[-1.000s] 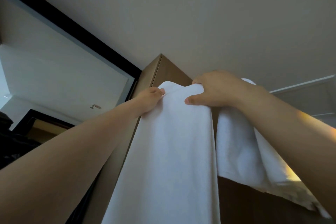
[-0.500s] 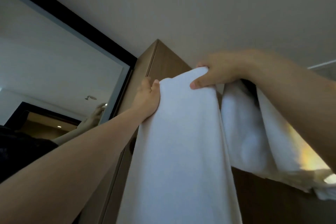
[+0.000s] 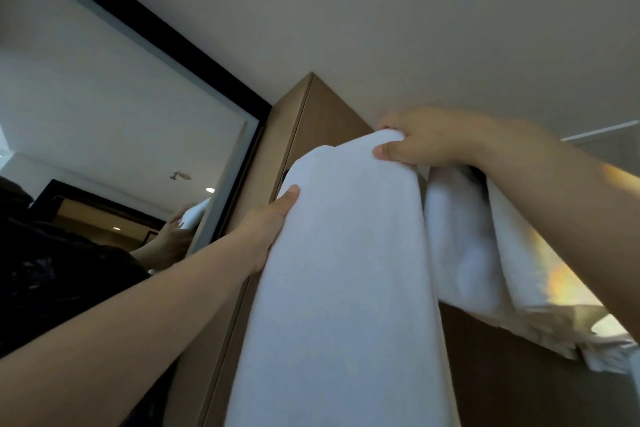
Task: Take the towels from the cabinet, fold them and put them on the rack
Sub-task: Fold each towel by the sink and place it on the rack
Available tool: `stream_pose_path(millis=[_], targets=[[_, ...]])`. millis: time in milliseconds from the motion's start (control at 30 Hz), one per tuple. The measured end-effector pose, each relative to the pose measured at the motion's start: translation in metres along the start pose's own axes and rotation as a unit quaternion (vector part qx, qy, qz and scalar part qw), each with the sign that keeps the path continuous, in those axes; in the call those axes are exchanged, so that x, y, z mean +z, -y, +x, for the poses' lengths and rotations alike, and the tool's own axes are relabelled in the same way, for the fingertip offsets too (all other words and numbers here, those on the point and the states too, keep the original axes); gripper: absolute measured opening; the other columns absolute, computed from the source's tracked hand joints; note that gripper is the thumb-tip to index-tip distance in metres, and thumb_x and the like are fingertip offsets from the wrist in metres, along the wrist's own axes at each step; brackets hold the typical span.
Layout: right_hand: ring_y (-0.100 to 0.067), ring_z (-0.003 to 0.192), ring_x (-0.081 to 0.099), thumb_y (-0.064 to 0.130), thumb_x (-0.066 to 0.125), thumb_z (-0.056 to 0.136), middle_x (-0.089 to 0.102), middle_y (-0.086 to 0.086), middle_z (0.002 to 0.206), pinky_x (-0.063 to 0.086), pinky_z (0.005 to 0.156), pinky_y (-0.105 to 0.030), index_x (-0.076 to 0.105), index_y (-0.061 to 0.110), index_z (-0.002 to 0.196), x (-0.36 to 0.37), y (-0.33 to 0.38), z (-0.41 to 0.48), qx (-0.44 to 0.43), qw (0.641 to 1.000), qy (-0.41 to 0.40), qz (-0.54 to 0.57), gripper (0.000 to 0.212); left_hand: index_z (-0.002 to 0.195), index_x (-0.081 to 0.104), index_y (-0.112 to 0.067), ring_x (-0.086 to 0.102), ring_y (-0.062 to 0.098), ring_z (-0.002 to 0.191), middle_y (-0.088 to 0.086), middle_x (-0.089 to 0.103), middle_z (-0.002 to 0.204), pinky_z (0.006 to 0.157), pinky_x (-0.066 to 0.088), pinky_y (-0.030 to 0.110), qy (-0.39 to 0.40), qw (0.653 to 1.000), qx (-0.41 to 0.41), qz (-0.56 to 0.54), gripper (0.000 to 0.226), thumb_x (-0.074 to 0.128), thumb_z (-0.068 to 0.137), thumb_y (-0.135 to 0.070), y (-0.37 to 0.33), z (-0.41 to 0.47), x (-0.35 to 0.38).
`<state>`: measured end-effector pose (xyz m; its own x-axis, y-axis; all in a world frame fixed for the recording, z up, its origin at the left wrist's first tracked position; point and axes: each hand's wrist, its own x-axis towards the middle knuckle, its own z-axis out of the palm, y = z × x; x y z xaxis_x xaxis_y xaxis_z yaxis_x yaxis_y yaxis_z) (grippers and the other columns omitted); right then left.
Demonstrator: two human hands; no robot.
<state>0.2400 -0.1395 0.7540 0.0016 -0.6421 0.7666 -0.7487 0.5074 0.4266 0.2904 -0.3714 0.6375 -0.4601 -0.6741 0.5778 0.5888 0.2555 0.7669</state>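
While you are looking up toward the ceiling (image 3: pixel 381 10), both of your arms are reaching high in front of the wooden cabinet (image 3: pixel 322 114). Your right hand (image 3: pixel 426 140) is clenching the top edge of the white towel (image 3: pixel 346 270), thumb underneath and fingers curled over the fold, so that grip is grasping the cloth firmly. Your left hand (image 3: pixel 266 229) is pressing against the towel's left edge lower down, thumb lying on the front of the fabric; its other fingers are hidden behind the cloth, so you are holding the towel there too, though how tightly cannot be told. The towel is hanging down in a long smooth panel in front of the cabinet, running out of view at the bottom. More white cloth (image 3: pixel 485 253) is draping under your right forearm, to the right of the panel. A black-framed mirror (image 3: pixel 121 114) beside the cabinet is reflecting your left hand and a bit of towel.
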Motion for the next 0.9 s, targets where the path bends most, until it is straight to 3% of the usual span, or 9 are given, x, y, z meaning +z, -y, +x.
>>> stream_pose_path(millis=[133, 233, 333, 467, 567, 667, 733, 800, 900], targets=[[-0.029, 0.109, 0.056, 0.046, 0.063, 0.090, 0.063, -0.007, 0.119, 0.045, 0.091, -0.038, 0.057, 0.020, 0.118, 0.008, -0.002, -0.012, -0.008, 0.993, -0.115, 0.007, 0.039, 0.124, 0.057, -0.006, 0.058, 0.017, 0.077, 0.001, 0.063, 0.092, 0.060, 0.040, 0.027, -0.110, 0.986, 0.092, 0.090, 0.073, 0.056, 0.084, -0.067, -0.011, 0.008, 0.004], [-0.029, 0.107, 0.058, 0.049, 0.059, 0.091, 0.067, -0.005, 0.113, 0.043, 0.083, -0.035, 0.066, 0.022, 0.113, 0.013, 0.000, -0.017, 0.011, 0.983, -0.182, -0.037, 0.036, 0.102, 0.060, -0.012, 0.054, 0.012, 0.075, -0.001, 0.063, 0.092, 0.059, 0.036, 0.026, -0.137, 0.972, 0.146, 0.124, 0.059, 0.051, 0.085, -0.068, -0.022, 0.015, 0.002], [-0.033, 0.109, 0.058, 0.044, 0.049, 0.099, 0.066, -0.013, 0.116, 0.043, 0.084, -0.035, 0.068, 0.014, 0.111, 0.005, 0.001, -0.007, 0.047, 0.991, -0.120, -0.020, 0.037, 0.080, 0.053, -0.020, 0.055, 0.012, 0.075, -0.003, 0.059, 0.085, 0.057, 0.034, 0.023, -0.150, 0.960, 0.176, 0.156, 0.050, 0.045, 0.088, -0.068, -0.038, 0.019, 0.003], [-0.034, 0.113, 0.053, 0.033, 0.038, 0.105, 0.057, -0.023, 0.125, 0.036, 0.087, -0.032, 0.062, 0.002, 0.112, -0.011, -0.002, 0.013, 0.086, 0.996, -0.012, 0.019, 0.040, 0.092, 0.052, -0.017, 0.054, 0.014, 0.078, 0.004, 0.061, 0.099, 0.064, 0.037, 0.028, -0.148, 0.960, 0.172, 0.162, 0.052, 0.043, 0.089, -0.068, -0.048, 0.027, 0.009], [-0.025, 0.094, 0.048, 0.032, 0.034, 0.105, 0.052, -0.011, 0.097, 0.033, 0.080, -0.030, 0.053, 0.013, 0.081, -0.012, -0.006, 0.008, 0.076, 0.996, -0.005, 0.046, 0.035, 0.105, 0.057, -0.014, 0.054, 0.014, 0.079, 0.004, 0.060, 0.106, 0.070, 0.037, 0.030, -0.143, 0.968, 0.156, 0.136, 0.057, 0.048, 0.087, -0.067, -0.044, 0.031, 0.014], [-0.028, 0.088, 0.054, 0.046, 0.032, 0.103, 0.053, -0.006, 0.079, 0.039, 0.076, -0.034, 0.046, 0.015, 0.068, -0.001, -0.004, -0.007, 0.049, 0.997, -0.058, 0.018, 0.049, 0.127, 0.055, -0.009, 0.055, 0.021, 0.090, 0.004, 0.058, 0.115, 0.079, 0.037, 0.034, -0.138, 0.976, 0.126, 0.114, 0.072, 0.049, 0.086, -0.068, -0.039, 0.033, 0.016], [-0.031, 0.100, 0.056, 0.059, 0.036, 0.096, 0.061, -0.008, 0.099, 0.043, 0.086, -0.039, 0.059, 0.018, 0.089, 0.005, 0.000, -0.018, 0.050, 0.995, -0.087, -0.011, 0.048, 0.131, 0.052, -0.009, 0.053, 0.024, 0.096, 0.005, 0.057, 0.121, 0.080, 0.037, 0.035, -0.133, 0.978, 0.122, 0.108, 0.075, 0.049, 0.086, -0.069, -0.039, 0.033, 0.017], [-0.032, 0.120, 0.049, 0.062, 0.045, 0.090, 0.054, -0.010, 0.125, 0.037, 0.099, -0.043, 0.054, 0.019, 0.126, 0.009, 0.007, -0.027, 0.059, 0.988, -0.130, -0.052, 0.057, 0.131, 0.051, -0.010, 0.053, 0.025, 0.097, 0.003, 0.056, 0.117, 0.080, 0.037, 0.035, -0.127, 0.979, 0.121, 0.103, 0.075, 0.050, 0.085, -0.069, -0.040, 0.033, 0.020], [-0.033, 0.116, 0.048, 0.052, 0.063, 0.084, 0.051, -0.012, 0.123, 0.038, 0.091, -0.042, 0.050, 0.014, 0.127, 0.013, 0.023, -0.046, 0.055, 0.958, -0.277, -0.056, 0.059, 0.131, 0.050, -0.011, 0.052, 0.025, 0.096, 0.002, 0.054, 0.113, 0.079, 0.037, 0.036, -0.124, 0.981, 0.118, 0.094, 0.075, 0.050, 0.085, -0.069, -0.043, 0.030, 0.023]])
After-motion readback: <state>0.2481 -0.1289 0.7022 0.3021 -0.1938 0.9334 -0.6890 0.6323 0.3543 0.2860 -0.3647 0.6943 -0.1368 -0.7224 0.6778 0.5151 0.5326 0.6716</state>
